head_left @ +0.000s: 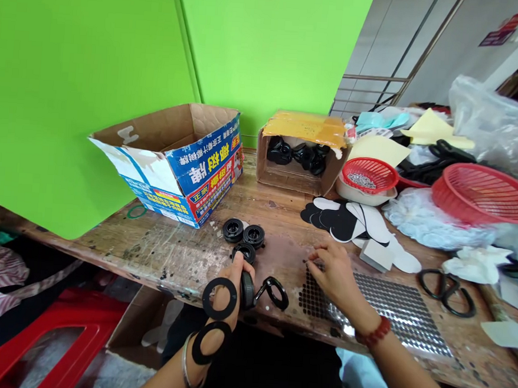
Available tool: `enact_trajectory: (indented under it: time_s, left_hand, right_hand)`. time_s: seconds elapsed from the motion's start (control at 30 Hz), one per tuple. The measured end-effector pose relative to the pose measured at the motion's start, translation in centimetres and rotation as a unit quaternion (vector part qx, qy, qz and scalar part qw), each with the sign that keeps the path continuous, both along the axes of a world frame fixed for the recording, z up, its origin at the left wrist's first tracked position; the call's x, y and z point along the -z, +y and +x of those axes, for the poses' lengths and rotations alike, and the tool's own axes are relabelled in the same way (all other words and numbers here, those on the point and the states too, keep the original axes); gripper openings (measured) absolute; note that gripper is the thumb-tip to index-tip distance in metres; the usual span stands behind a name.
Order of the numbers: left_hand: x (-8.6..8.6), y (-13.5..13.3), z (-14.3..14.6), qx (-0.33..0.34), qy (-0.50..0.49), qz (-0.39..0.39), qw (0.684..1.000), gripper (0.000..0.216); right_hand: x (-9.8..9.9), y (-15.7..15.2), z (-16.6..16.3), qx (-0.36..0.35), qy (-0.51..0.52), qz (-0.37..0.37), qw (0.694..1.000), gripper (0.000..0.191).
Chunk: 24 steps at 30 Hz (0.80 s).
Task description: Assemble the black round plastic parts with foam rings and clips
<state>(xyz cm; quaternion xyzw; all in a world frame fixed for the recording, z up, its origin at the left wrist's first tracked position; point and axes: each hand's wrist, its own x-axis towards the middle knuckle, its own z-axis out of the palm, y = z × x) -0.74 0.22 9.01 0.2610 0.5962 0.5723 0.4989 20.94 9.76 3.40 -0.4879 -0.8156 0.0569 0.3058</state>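
Observation:
My left hand (232, 275) is closed around a black round lens-like part (247, 291) with a ribbed rim. A black ring (277, 294) on a short arm sticks out from its right side. Two flat black rings lie on the back of my hand (218, 314) and wrist. Just beyond the fingers, several similar black round parts (253, 235) sit together on the table. Over the left end of a sheet of small round dots (393, 307), my right hand (334, 273) has thumb and forefinger brought together. Whatever is between those fingertips is too small to make out.
A blue printed carton (216, 167) stands back left. Behind the hands, a cardboard box (263, 165) on its side holds black parts. To the right are black and white cutouts (346, 221), red baskets (445, 198), a grey-white block (376, 255) and scissors (448, 293).

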Motion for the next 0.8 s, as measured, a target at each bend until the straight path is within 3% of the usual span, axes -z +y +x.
enact_trajectory:
  time_s: [0.17,0.43,0.63,0.73,0.8]
  left_hand:
    - [-0.8,-0.1,0.2,0.052,0.098,-0.004,0.994,0.054]
    - [2.6,0.5,0.4,0.037,0.028,-0.015,0.999,0.060]
    - [2.7,0.6,0.2,0.037,0.043,-0.012,0.998,0.062]
    - [2.7,0.6,0.0,0.035,0.051,-0.021,0.998,0.064]
    - [2.8,0.6,-0.1,0.040,0.063,-0.024,0.997,0.065]
  right_hand:
    - [1.9,2.7,0.2,0.030,-0.110,-0.061,0.992,0.016]
    - [1.8,3.2,-1.0,0.028,-0.184,-0.065,0.980,0.012]
    - [1.3,2.1,-2.1,0.036,-0.225,-0.038,0.973,0.013]
    - [0.8,0.9,-2.3,0.027,-0.200,0.011,0.979,0.016]
    - [0.2,-0.1,-2.6,0.010,-0.110,0.052,0.992,0.016]
